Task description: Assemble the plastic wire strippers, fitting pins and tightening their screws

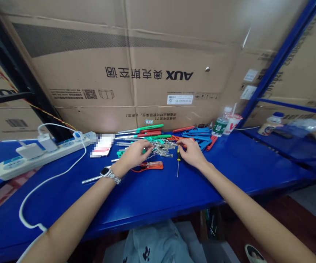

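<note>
My left hand [136, 154], with a watch and a bracelet on the wrist, curls its fingers at the left side of a pile of small clear and metallic pieces [165, 149]. On the pile's right side, my right hand [193, 152] bends its fingers together. What either set of fingertips pinches is too small to make out. A screwdriver [178, 157] with a yellow and black handle lies beside my right hand, its shaft towards me. Between the hands and nearer to me rests an orange-red handle piece [153, 166] with a clear insert. A metal rod [92, 179] sticks out under my left wrist.
Green-handled tools [149, 127] and red ones lie behind the pile; blue handle pieces [198, 134] lie right. A phone [104, 145], a white power strip [64, 147] and its cable are left. A water bottle [221, 124] and a cup [232, 123] stand against the cardboard [147, 47].
</note>
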`<act>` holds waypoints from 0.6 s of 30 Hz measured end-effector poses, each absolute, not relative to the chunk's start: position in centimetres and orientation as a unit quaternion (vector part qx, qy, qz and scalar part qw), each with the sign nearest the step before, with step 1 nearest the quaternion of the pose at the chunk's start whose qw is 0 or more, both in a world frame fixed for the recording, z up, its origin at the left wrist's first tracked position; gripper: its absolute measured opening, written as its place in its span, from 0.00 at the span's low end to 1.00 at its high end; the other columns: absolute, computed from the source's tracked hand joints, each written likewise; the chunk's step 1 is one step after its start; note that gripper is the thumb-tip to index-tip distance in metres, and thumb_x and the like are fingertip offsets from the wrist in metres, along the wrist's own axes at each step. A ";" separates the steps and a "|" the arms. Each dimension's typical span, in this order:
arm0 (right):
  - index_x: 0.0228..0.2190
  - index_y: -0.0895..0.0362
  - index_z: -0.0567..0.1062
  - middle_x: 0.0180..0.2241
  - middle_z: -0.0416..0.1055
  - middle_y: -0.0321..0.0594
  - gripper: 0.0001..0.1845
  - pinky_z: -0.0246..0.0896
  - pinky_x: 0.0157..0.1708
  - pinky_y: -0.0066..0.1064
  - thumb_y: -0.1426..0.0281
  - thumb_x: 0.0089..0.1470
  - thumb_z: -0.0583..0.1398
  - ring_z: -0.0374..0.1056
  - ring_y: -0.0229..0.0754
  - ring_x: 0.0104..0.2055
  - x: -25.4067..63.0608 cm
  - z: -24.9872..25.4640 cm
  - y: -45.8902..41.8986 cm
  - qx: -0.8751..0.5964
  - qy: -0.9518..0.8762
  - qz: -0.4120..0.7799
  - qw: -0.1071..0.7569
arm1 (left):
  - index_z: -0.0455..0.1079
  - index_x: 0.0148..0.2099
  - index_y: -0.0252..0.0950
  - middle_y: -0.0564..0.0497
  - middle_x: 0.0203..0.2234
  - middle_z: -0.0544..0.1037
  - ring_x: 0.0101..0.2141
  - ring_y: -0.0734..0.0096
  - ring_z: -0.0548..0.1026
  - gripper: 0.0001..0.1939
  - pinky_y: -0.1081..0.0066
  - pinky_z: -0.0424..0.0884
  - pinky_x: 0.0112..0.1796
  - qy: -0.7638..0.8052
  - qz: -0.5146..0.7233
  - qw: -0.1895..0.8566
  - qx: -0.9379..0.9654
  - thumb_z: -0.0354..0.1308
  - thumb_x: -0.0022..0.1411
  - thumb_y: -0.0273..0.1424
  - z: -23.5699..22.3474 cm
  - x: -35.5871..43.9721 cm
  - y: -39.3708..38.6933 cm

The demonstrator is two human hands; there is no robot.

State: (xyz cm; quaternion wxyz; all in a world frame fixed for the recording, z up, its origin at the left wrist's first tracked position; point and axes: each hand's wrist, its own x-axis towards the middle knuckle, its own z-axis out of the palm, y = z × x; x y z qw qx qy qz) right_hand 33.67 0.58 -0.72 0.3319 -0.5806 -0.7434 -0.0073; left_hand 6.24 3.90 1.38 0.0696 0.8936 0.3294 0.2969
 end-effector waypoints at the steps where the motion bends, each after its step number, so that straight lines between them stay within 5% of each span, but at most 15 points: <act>1: 0.44 0.56 0.79 0.46 0.80 0.48 0.15 0.63 0.51 0.49 0.72 0.59 0.56 0.70 0.55 0.50 34.3 -0.6 0.9 -0.593 -0.740 -0.017 0.318 | 0.76 0.41 0.35 0.45 0.36 0.80 0.37 0.61 0.77 0.14 0.63 0.71 0.40 0.320 0.290 0.061 0.900 0.51 0.73 0.33 1.6 7.1 4.2; 9: 0.49 0.56 0.77 0.52 0.76 0.53 0.18 0.56 0.53 0.54 0.69 0.57 0.58 0.63 0.61 0.57 36.4 0.8 5.5 -0.664 -0.722 -0.046 0.188 | 0.76 0.49 0.33 0.41 0.43 0.78 0.48 0.54 0.74 0.10 0.61 0.71 0.48 0.332 0.199 -0.039 0.921 0.57 0.67 0.26 2.8 15.5 8.7; 18: 0.41 0.55 0.79 0.42 0.79 0.45 0.11 0.47 0.58 0.53 0.73 0.58 0.58 0.67 0.53 0.51 36.5 -0.1 6.3 -0.631 -0.745 -0.048 0.212 | 0.76 0.45 0.35 0.40 0.45 0.79 0.49 0.50 0.73 0.08 0.57 0.67 0.49 0.343 0.144 -0.086 0.924 0.61 0.63 0.25 2.1 19.3 10.7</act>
